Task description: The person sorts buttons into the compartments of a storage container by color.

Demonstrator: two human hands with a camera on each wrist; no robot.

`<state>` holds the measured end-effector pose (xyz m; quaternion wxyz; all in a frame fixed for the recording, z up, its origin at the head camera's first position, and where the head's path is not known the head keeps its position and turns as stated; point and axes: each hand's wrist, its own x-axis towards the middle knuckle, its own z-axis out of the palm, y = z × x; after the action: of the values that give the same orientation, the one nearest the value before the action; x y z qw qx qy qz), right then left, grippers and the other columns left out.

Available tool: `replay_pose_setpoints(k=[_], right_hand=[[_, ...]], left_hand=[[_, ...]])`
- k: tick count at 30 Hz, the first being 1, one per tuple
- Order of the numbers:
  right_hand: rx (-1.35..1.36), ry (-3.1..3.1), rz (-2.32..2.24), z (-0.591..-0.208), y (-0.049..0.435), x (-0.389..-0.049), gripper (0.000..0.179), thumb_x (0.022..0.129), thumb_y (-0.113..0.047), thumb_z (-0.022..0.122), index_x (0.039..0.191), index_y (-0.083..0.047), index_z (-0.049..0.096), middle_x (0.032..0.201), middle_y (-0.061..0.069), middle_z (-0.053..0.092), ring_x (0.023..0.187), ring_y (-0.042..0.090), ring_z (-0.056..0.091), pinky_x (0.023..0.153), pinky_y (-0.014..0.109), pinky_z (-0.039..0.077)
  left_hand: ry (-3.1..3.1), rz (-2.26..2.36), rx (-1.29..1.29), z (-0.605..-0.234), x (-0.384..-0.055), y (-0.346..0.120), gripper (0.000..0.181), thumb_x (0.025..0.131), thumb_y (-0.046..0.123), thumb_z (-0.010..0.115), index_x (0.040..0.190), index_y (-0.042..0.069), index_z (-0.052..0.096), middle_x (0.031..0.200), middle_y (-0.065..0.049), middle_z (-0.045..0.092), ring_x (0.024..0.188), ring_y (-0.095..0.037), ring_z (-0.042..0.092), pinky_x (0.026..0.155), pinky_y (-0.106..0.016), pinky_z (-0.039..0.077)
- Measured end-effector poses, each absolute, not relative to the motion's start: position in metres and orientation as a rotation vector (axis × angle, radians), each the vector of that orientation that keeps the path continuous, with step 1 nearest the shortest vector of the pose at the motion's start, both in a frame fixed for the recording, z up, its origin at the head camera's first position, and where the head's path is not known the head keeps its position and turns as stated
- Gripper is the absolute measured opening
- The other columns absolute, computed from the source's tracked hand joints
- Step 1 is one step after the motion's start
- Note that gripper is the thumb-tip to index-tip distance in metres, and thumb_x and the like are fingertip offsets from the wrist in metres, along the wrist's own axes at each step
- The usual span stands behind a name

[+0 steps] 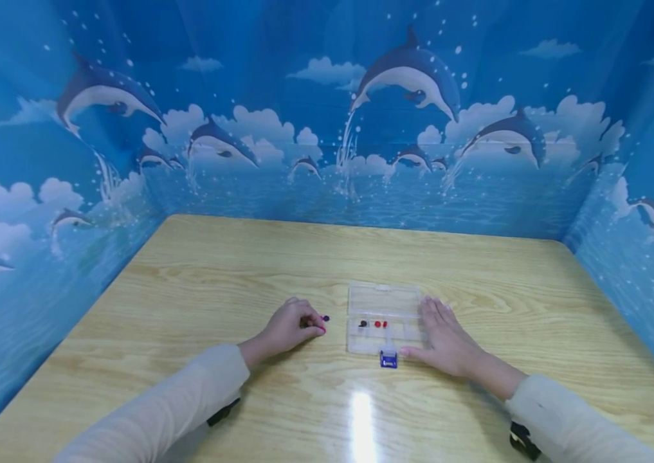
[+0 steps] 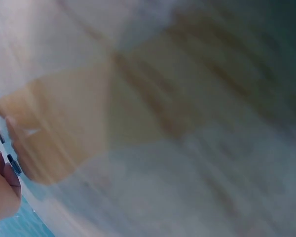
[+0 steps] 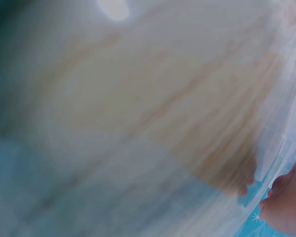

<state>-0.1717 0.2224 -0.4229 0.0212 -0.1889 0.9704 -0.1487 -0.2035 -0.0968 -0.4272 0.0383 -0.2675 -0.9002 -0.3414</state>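
Closest to me are two pale sleeves [image 1: 188, 399], soft and wrinkled, each with a black wrist band [image 1: 224, 413] showing beneath. A white glare [image 1: 363, 424] streaks the smooth tabletop [image 1: 292, 418], pale wood grain with a hard sheen.

A small deep-blue item [image 1: 388, 359], squarish and glossy, sits at the near edge of a clear plastic case [image 1: 355, 346]; I can't tell what it is or whether it's attached. The right hand [image 1: 448, 341] lies fairly straight-fingered along the case's right edge, thumb spread toward the blue item, gripping nothing I can see. The left hand [image 1: 290, 326] is curled narrow to the left of the case, fingertips right at a pink-red piece [image 1: 323, 330] and a dark piece [image 1: 327, 318]; whether it pinches either, I can't tell, and my left wrist view is mostly blurred sheen.

The case is thin, see-through and rectangular, its lid [image 1: 384, 297] laid back on the far side. In its near half I see a dark bit [image 1: 363, 323] and, to the right of that, two small rounded red bits [image 1: 381, 324]. I judge the work partway: those bits are in, the pieces by the left hand remain outside, and the lid isn't down.

Farthest off hangs a blue printed backdrop [image 1: 280, 58], cloth-like, with leaping dolphins and clouds.
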Motion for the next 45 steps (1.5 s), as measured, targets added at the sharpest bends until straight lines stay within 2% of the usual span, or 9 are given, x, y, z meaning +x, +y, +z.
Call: replay_pose_setpoints(k=[15,27,45], right_hand=[[-0.587,3.006,-0.46,-0.4214,0.2218,-0.1711,0.102,0.083,-0.06,0.053,0.139,0.016,0.017,0.147,0.034,0.014,0.137,0.048,0.012,0.111,0.057,0.012],[-0.57,2.988,-0.471,-0.4227,0.222,-0.1719,0.103,0.082,-0.061,0.053,0.14,0.015,0.015,0.148,0.033,0.012,0.138,0.047,0.01,0.112,0.056,0.01],[-0.571,2.986,-0.479,-0.4242,0.2229,-0.1727,0.104,0.082,-0.061,0.054,0.14,0.015,0.015,0.148,0.033,0.012,0.138,0.047,0.01,0.112,0.056,0.01]], left_hand=[[-2.753,-1.026,-0.843,-0.4283,-0.204,-0.1003,0.011,0.074,0.021,0.076,0.071,0.012,0.07,0.066,0.006,0.06,0.069,-0.005,0.041,0.064,-0.017,0.035],[-2.785,-1.032,-0.819,-0.4266,-0.2037,-0.0994,0.006,0.08,0.017,0.071,0.077,0.011,0.07,0.07,0.005,0.061,0.072,-0.006,0.043,0.066,-0.018,0.036],[-2.706,-1.124,-0.817,-0.4223,-0.2075,-0.0948,0.004,0.077,0.011,0.071,0.075,0.008,0.071,0.071,0.0,0.065,0.069,-0.008,0.046,0.064,-0.017,0.036]])
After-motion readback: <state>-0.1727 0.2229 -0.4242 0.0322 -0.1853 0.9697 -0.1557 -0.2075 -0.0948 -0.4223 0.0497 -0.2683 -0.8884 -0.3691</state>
